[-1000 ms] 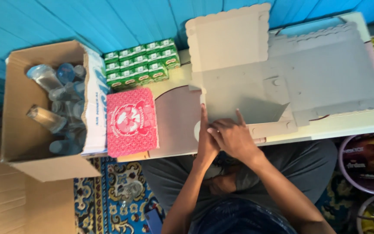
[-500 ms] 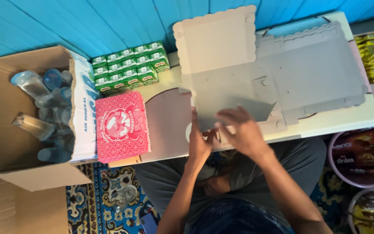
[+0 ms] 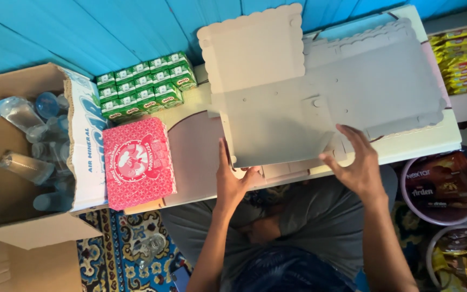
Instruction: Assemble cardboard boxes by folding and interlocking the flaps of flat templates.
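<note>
A flat grey die-cut cardboard box blank (image 3: 277, 124) with scalloped edges lies on the low white table (image 3: 422, 143). One panel of it stands raised toward the blue wall. My left hand (image 3: 231, 176) presses its fingers against the blank's near left corner. My right hand (image 3: 358, 165) rests with spread fingers on the blank's near right edge. A second grey blank (image 3: 390, 81) lies under and to the right of the first. A closed pink folded box (image 3: 139, 162) sits on the table to the left of my left hand.
Several green drink cartons (image 3: 144, 86) stand in rows at the table's back left. A large open cardboard box (image 3: 6, 216) of plastic water cups stands on the left floor. Snack tubs (image 3: 444, 189) sit at the right; yellow packets (image 3: 463, 57) line a shelf.
My hands have moved apart along the blank's near edge, the right one sliding rightward. The folded flap under them now lies flatter.
</note>
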